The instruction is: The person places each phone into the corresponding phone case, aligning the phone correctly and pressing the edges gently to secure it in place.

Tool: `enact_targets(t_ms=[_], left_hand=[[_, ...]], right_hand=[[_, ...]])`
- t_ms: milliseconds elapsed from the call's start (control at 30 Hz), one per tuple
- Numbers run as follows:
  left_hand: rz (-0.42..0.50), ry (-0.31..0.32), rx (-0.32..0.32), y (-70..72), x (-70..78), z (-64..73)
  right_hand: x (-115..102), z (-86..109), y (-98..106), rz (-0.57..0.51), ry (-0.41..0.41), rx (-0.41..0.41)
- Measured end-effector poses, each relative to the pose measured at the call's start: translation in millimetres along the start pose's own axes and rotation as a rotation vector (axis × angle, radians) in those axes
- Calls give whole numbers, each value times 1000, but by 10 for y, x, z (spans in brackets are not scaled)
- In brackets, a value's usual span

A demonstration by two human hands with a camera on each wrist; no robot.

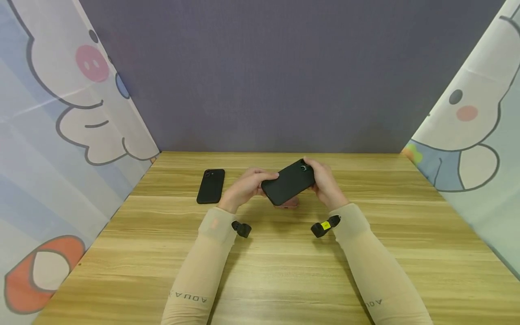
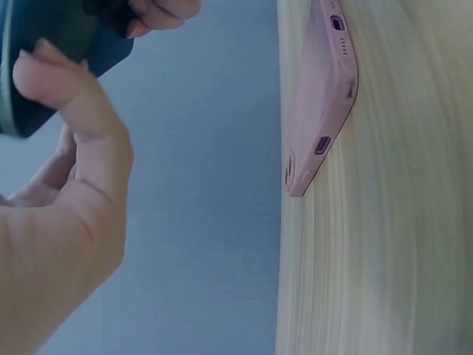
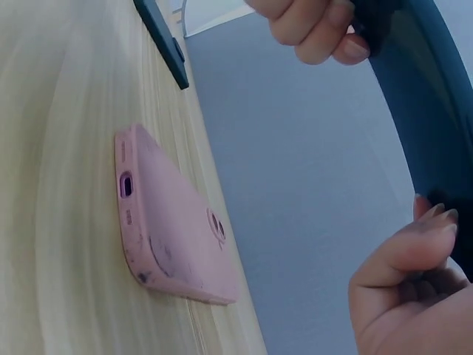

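Note:
Both hands hold a black phone case [image 1: 287,182] raised and tilted above the table; I cannot tell whether a phone is inside. My left hand [image 1: 248,186] pinches its lower left end, thumb on the near face. At the upper right end, beside the camera cutout, my right hand [image 1: 325,183] grips it. Beneath lies a pink phone case [image 1: 289,203] on the table, mostly covered in the head view. Both wrist views show that pink case with its port holes; the right wrist view also shows its round camera area. Neither hand touches it.
Another black phone [image 1: 211,186] lies flat on the wooden table [image 1: 280,280], left of my left hand. A dark grey panel [image 1: 260,76] stands along the back edge. Cartoon-printed cloths [image 1: 36,149] hang at both sides.

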State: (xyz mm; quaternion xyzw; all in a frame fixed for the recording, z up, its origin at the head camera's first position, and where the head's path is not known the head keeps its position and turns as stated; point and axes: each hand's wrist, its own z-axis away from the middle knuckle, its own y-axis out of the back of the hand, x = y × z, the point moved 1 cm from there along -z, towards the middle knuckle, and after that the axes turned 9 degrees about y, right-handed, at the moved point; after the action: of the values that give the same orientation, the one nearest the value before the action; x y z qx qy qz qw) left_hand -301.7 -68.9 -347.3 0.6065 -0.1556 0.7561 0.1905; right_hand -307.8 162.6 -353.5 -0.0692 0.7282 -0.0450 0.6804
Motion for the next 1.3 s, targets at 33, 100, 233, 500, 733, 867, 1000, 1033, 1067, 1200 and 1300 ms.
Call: enact_targets(t_ms=[33,100,233,500,733,867,1000,1033,1067,1200,1300], left_hand=[[4,-10,12,2,-2,-4],[17,-30,39,7,0,-4],[33,-53,82,23,10,12],[82,-32,120,53,2,-1],[171,-16,178,47,24,-11],[218,-15,205,57,32,-10],[247,-13,224,80,38,-10],[248,-13,226,85,40,-9],[249,-12,231,90,41,-8],[244,-16,257,96,45,-9],[242,-26,276,94,38,-17]], right_hand=[[-1,0,-1,4,-1,3],[-4,4,-4,12,-1,-1],[-13,14,-11,29,-3,-43],[-20,26,-11,-7,1,-123],[-46,27,-5,-40,21,-89],[-49,21,3,-36,25,-56],[-40,12,11,-35,35,-44],[-39,11,12,-34,37,-42],[-38,10,12,-33,40,-39],[-40,9,9,-15,49,-35],[-35,3,12,-1,52,-35]])
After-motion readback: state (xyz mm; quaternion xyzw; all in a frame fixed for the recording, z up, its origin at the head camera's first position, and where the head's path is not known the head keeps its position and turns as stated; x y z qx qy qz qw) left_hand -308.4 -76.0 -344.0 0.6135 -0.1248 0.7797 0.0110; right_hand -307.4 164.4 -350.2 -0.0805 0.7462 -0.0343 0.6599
